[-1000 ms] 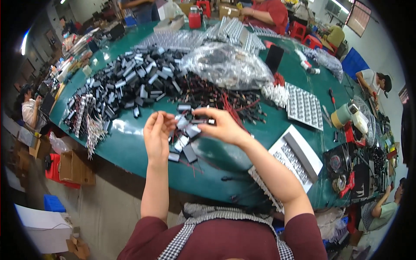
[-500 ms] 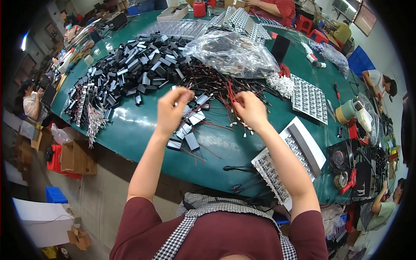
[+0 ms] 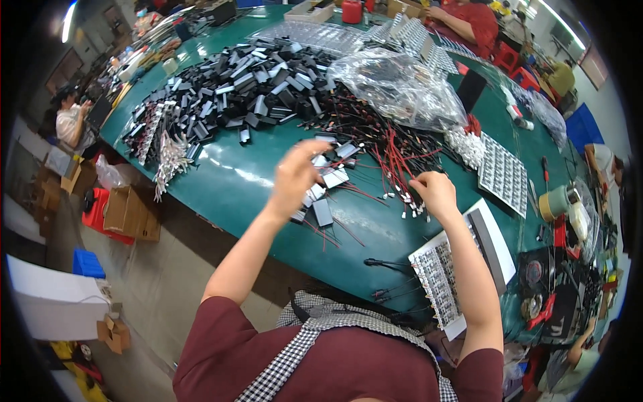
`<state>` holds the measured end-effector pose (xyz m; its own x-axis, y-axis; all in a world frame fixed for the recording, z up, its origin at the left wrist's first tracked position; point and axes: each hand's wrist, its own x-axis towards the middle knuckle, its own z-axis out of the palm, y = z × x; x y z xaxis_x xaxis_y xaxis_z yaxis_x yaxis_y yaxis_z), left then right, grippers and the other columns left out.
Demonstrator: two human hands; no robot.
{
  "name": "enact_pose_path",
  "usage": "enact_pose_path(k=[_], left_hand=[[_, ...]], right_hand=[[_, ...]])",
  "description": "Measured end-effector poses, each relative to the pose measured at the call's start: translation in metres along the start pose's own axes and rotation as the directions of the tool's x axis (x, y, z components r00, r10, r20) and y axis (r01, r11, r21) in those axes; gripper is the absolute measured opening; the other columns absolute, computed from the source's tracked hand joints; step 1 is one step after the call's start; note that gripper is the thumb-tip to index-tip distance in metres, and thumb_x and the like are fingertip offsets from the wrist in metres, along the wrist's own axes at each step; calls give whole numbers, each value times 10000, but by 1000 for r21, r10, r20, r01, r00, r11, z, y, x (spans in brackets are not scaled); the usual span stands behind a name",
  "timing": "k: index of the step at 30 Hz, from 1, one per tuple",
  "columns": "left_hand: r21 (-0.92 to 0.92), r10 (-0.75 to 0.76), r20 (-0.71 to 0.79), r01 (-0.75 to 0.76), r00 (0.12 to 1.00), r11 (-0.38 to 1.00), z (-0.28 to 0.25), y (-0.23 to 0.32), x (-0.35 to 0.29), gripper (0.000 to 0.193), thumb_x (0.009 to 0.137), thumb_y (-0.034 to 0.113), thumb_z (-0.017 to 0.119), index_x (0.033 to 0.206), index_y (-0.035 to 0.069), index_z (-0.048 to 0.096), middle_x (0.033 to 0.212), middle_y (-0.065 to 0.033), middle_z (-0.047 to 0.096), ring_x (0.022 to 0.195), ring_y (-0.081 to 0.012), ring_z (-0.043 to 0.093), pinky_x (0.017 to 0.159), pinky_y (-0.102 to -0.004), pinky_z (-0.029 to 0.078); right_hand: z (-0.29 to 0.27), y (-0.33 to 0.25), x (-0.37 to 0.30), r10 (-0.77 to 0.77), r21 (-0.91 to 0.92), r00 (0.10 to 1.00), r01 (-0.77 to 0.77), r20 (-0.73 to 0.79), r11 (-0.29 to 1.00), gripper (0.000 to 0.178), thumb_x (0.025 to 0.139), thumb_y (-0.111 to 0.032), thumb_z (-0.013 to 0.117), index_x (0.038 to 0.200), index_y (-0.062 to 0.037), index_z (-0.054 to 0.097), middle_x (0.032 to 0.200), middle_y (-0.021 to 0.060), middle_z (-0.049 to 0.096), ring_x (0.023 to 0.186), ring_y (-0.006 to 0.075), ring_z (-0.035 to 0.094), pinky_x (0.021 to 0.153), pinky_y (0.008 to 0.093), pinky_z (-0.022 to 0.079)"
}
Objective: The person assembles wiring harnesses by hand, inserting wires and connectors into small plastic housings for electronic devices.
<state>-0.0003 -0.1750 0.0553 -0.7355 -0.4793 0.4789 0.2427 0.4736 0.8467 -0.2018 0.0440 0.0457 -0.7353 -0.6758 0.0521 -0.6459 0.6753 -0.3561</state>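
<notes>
My left hand point(image 3: 298, 173), slightly blurred, hovers at the left of a small group of black rectangular casings point(image 3: 323, 213) with thin red wires. Its fingers and thumb are apart, and nothing shows between them. To the right, my right hand point(image 3: 437, 193) pinches at the near edge of a heap of black and red wires point(image 3: 395, 151) with small white connectors. A red wire point(image 3: 406, 169) runs into its fingertips; the end is hidden. A large pile of black casings point(image 3: 261, 87) lies beyond my left hand.
A clear plastic bag point(image 3: 402, 87) lies behind the wires. White connectors point(image 3: 465, 146) and a gridded panel point(image 3: 502, 175) sit at the right. Another panel point(image 3: 435, 278) lies under my right forearm. Bundled wires point(image 3: 171, 157) rest at the left table edge. A person in red point(image 3: 472, 23) sits opposite.
The view has shifted, moving the whole scene right and slightly down. My left hand has opened from a closer finger pose and come nearer the small casings. My right hand stays by the wires, drawn slightly nearer me.
</notes>
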Motion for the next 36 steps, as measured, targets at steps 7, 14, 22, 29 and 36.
enact_pose_path(k=[7, 14, 22, 29, 36], left_hand=[[173, -61, -652, 227, 756, 958, -108, -106, 43, 439, 728, -23, 428, 1155, 24, 519, 1011, -92, 555, 591, -129, 507, 550, -255, 440], [729, -255, -474, 538, 843, 422, -109, -146, 60, 572, 701, 385, 711, 1105, 21, 533, 1077, -171, 558, 1006, -359, 539, 804, -455, 455], [808, -145, -539, 558, 830, 189, -108, -121, 59, 427, 732, 274, 659, 1067, 47, 520, 1059, -145, 549, 991, -320, 537, 784, -435, 458], [655, 111, 433, -396, 895, 643, -68, -92, 53, 513, 622, -61, 532, 1103, 108, 590, 1098, -92, 586, 1055, -303, 530, 904, -363, 422], [722, -222, 219, -5, 950, 692, -73, -80, 69, 364, 691, 101, 648, 1043, 59, 563, 906, -104, 620, 832, -274, 604, 738, -337, 477]], right_hand=[[-9, 3, 1, 52, 89, 999, -52, 7, 995, 213, 768, -271, 635, 808, -69, 689, 733, 134, 640, 724, 311, 614, 669, 391, 475], [-20, 15, -8, 109, 634, 994, -81, -6, 769, 158, 820, -75, 580, 931, 18, 641, 723, 37, 626, 633, 81, 568, 575, 231, 448], [-17, 7, -22, 47, 685, 999, -51, 25, 726, 191, 843, -156, 601, 887, 25, 643, 677, -11, 582, 620, 39, 491, 544, 204, 381], [-29, -4, -34, 64, 762, 993, -119, 102, 636, 178, 851, -145, 590, 883, 22, 641, 697, -12, 580, 642, 37, 488, 580, 186, 370], [-23, 0, -44, 48, 793, 989, -141, 140, 593, 173, 864, -204, 584, 909, -49, 648, 643, -72, 516, 529, -8, 348, 453, 176, 224]])
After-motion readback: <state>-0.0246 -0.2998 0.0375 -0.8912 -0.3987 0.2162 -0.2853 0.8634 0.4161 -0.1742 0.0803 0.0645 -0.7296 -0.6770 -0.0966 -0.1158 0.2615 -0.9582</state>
